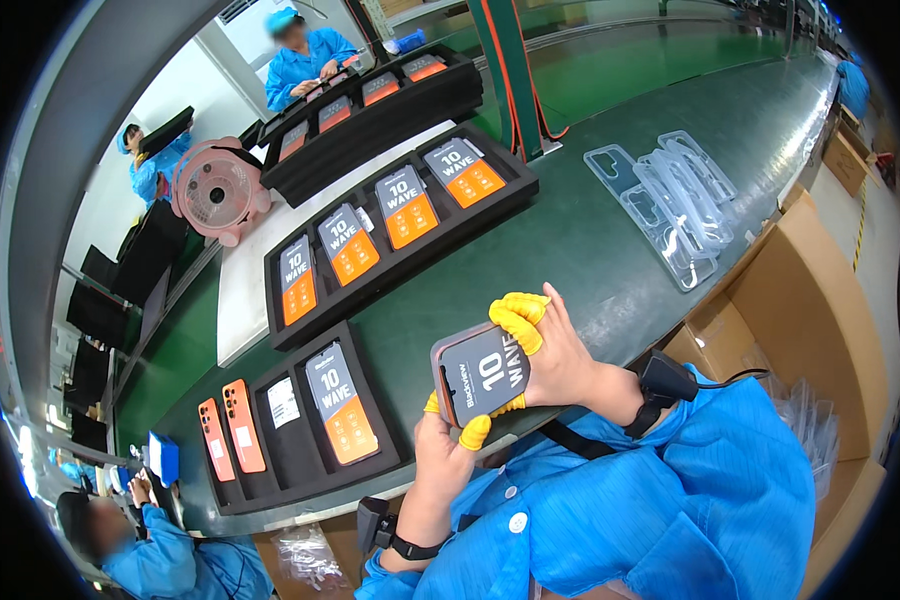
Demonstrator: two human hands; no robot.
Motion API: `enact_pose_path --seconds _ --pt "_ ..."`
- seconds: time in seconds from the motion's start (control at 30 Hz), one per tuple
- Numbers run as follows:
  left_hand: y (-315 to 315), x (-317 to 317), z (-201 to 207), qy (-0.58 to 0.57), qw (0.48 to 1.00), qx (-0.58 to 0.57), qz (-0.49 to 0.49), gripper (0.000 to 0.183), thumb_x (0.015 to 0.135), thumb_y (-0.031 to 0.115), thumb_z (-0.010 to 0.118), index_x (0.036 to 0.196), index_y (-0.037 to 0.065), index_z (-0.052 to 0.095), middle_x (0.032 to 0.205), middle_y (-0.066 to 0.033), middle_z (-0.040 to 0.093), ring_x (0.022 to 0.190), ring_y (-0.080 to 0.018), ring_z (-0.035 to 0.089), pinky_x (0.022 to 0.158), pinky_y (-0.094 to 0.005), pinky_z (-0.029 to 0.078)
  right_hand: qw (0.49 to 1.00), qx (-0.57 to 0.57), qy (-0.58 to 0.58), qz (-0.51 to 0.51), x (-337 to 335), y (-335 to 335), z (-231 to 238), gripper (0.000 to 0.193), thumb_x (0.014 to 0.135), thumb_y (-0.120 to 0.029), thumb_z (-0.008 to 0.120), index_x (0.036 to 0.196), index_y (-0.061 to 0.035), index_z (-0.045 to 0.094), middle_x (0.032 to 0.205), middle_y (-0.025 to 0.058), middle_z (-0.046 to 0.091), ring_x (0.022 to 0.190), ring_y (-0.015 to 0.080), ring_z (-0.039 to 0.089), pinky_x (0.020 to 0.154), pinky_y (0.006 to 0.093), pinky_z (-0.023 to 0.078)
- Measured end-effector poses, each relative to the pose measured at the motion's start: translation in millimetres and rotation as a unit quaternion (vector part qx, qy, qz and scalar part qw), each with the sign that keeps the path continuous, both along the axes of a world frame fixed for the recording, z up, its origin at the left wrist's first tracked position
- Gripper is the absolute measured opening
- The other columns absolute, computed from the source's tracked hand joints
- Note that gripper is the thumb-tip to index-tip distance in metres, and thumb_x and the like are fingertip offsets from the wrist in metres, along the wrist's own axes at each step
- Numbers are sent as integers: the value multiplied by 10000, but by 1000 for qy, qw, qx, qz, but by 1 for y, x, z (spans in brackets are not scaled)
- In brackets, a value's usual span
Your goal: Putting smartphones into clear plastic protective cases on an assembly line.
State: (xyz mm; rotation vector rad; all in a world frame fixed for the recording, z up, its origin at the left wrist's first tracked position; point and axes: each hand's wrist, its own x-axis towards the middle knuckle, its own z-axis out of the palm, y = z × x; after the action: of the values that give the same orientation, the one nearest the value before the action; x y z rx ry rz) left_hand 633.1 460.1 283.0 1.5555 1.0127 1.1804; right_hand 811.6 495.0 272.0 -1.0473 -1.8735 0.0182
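Observation:
Both my hands hold a smartphone above the near edge of the green bench, its grey printed screen film facing up. A pale see-through rim shows around its far end, like a clear case. My left hand grips the near left corner with thumb and fingers. My right hand closes over the right end, hiding the lower part of the film. Yellow finger cots cover several fingertips. Left of my hands lies a black foam tray with two orange phones, back up, and one film-covered phone.
Another black tray holds several film-covered phones; stacked trays stand behind it. Clear phone cases lie in a pile at right. A cardboard box adjoins the bench. There is a pink fan. Co-workers in blue are at left and back.

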Motion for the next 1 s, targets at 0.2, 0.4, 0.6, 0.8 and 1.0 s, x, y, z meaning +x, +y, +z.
enact_pose_path --seconds 0.2,0.4,0.6,0.8,1.0 --pt "6 -2 1 59 994 36 84 220 750 130 631 865 -31 536 731 -76 612 666 -84 547 610 -234 437 989 -112 8 92 8 0 18 952 409 -519 743 1159 -49 392 1091 160 423 1015 337 416 906 459 295" --pt "7 3 10 91 990 51 94 194 747 100 628 851 -40 544 711 -83 618 656 -72 546 593 -218 435 979 -192 -56 41 12 10 35 787 447 -460 756 1050 -22 504 856 122 577 789 289 561 733 357 438" --pt "10 -2 7 132 982 82 104 216 742 106 632 882 -38 553 725 -96 628 647 -85 560 591 -217 435 989 -147 -19 15 8 3 26 724 469 -477 737 990 -17 535 805 136 595 783 296 568 746 358 433" --pt "21 -28 14 86 995 -38 -13 371 750 176 632 1045 -14 513 931 -100 597 869 -140 555 756 -262 418 996 -85 26 -13 -1 -4 25 580 460 -466 748 798 -24 586 693 115 592 640 285 576 615 336 463" --pt "-2 -6 4 173 968 -35 -177 581 684 172 673 1167 14 392 1176 -117 424 1089 -212 398 919 -341 316 856 -276 390 199 -29 -10 31 514 469 -309 826 805 -18 567 725 47 607 669 118 577 629 254 464"
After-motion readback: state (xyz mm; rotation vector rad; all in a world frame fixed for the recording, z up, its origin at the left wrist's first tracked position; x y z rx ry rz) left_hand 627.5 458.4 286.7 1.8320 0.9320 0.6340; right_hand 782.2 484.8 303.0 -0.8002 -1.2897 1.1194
